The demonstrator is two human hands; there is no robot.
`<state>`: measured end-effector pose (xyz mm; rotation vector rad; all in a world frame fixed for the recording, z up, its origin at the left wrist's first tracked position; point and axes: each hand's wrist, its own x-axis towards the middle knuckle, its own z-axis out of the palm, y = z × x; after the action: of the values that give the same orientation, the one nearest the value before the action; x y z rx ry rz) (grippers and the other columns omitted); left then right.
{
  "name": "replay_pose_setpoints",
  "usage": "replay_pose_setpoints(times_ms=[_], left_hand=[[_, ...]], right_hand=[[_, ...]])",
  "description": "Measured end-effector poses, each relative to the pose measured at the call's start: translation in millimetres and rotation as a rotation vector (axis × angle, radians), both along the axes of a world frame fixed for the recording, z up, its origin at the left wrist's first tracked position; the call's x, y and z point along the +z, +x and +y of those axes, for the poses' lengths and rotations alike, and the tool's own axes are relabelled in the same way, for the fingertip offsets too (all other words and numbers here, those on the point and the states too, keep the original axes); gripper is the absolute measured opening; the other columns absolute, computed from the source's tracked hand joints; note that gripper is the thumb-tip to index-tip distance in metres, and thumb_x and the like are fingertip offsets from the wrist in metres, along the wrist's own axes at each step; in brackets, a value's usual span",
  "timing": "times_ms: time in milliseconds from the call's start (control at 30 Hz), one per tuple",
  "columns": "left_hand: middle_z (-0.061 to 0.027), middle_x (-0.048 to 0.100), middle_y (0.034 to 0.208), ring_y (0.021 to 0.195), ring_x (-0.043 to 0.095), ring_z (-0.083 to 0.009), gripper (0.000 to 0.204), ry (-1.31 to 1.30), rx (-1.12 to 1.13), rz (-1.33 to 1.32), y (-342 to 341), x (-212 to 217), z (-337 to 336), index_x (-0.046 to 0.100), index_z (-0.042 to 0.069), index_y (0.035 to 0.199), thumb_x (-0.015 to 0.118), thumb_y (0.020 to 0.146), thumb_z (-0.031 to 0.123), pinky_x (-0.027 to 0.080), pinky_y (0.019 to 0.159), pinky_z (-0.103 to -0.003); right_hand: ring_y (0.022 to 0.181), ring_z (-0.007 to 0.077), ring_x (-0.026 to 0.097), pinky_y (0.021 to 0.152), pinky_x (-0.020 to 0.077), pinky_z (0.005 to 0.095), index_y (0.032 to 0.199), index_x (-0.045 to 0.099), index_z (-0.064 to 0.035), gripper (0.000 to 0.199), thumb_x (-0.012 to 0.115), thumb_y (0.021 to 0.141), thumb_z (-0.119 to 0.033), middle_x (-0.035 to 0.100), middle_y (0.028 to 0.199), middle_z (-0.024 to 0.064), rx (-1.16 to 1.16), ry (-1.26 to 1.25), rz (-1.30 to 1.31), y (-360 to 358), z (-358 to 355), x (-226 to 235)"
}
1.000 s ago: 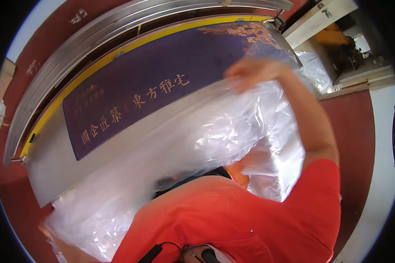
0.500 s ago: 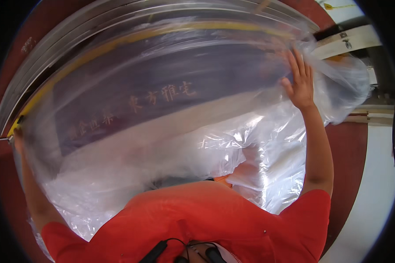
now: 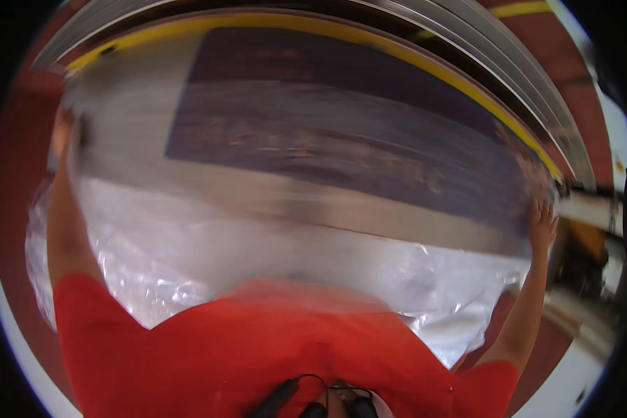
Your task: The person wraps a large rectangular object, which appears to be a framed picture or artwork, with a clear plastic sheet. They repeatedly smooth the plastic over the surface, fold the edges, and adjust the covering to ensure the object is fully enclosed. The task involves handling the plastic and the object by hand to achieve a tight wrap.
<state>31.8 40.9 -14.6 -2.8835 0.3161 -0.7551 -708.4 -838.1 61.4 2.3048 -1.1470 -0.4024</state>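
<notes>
Stretching between left hand (image 3: pixel 63 131) and right hand (image 3: pixel 542 223), the panel (image 3: pixel 327 132) is lying with film (image 3: pixel 460 289) nearer, rail (image 3: pixel 491 52) beyond; a beam (image 3: pixel 592 211) is jutting beside outstretched right fingers; left grip, blurred, I cannot tell.

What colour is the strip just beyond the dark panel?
The strip is yellow; the head view shows it best.

I wear a plain red shirt (image 3: pixel 279 348), short sleeves (image 3: pixel 87 317). Left hand (image 3: pixel 61 130) and right hand (image 3: pixel 541 221) bare. Near my neck: thin black cable (image 3: pixel 314 376), curved, beside an elongated black piece (image 3: pixel 279 397).
</notes>
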Motion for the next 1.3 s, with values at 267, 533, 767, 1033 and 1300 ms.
replay_pose_setpoints(times_ms=[267, 533, 767, 1033, 1300], left_hand=[[-0.0194, 0.055, 0.085, 0.082, 0.051, -0.0375, 0.037, -0.347, 0.156, 0.080, -101.0, 54.6, -104.3, 0.046, 0.009, 0.087, 0.038, 0.079, 0.045, 0.039, 0.069, -0.045], [-0.0159, 0.056, 0.093, 0.089, 0.051, -0.0344, 0.039, -0.452, 0.251, 0.203, -124.4, 62.8, -112.3, 0.056, 0.012, 0.094, 0.033, 0.078, 0.039, 0.040, 0.077, -0.040], [-0.0151, 0.055, 0.097, 0.090, 0.052, -0.0323, 0.035, -0.487, 0.150, 0.285, -113.0, 64.7, -137.0, 0.053, 0.011, 0.097, 0.036, 0.079, 0.036, 0.040, 0.077, -0.040], [-0.0138, 0.056, 0.095, 0.089, 0.052, -0.0319, 0.030, -0.451, 0.186, 0.281, -132.8, 64.2, -121.6, 0.050, 0.010, 0.096, 0.036, 0.082, 0.033, 0.041, 0.075, -0.040], [-0.0207, 0.053, 0.098, 0.092, 0.050, -0.0364, 0.040, -0.246, 0.178, 0.275, -100.9, 52.1, -117.9, 0.048, 0.006, 0.098, 0.029, 0.083, 0.037, 0.039, 0.077, -0.044]], right_hand=[[0.117, 0.0307, 0.028, 0.095, 0.0213, 0.0394, 0.120, 0.035, -0.0066, 0.043, 0.035, 0.085, -0.031, 0.032, 0.126, 0.0120, -0.002, -0.100, 0.201, 106.3, 57.5, 31.6], [0.103, 0.0179, 0.045, 0.085, 0.0378, 0.0299, 0.110, 0.045, -0.0003, 0.034, 0.049, 0.079, -0.014, 0.047, 0.110, 0.0105, 0.565, 2.037, -0.577, 326.7, 403.8, 88.1], [0.080, 0.0159, 0.052, 0.071, 0.0413, 0.0273, 0.107, 0.046, 0.0007, 0.041, 0.054, 0.076, -0.025, 0.054, 0.091, 0.0101, 0.465, 2.341, -0.029, 410.5, 602.8, 55.7], [0.063, 0.0152, 0.052, 0.061, 0.0417, 0.0263, 0.084, 0.055, 0.0006, 0.024, 0.055, 0.072, -0.020, 0.057, 0.075, 0.0062, 0.737, 2.391, -0.196, 284.4, 462.8, 143.9], [0.064, 0.0147, 0.052, 0.061, 0.0417, 0.0248, 0.084, 0.055, 0.0002, 0.022, 0.054, 0.073, -0.018, 0.057, 0.075, 0.0054, 0.232, 0.823, -0.593, 79.7, 309.3, 179.1]])
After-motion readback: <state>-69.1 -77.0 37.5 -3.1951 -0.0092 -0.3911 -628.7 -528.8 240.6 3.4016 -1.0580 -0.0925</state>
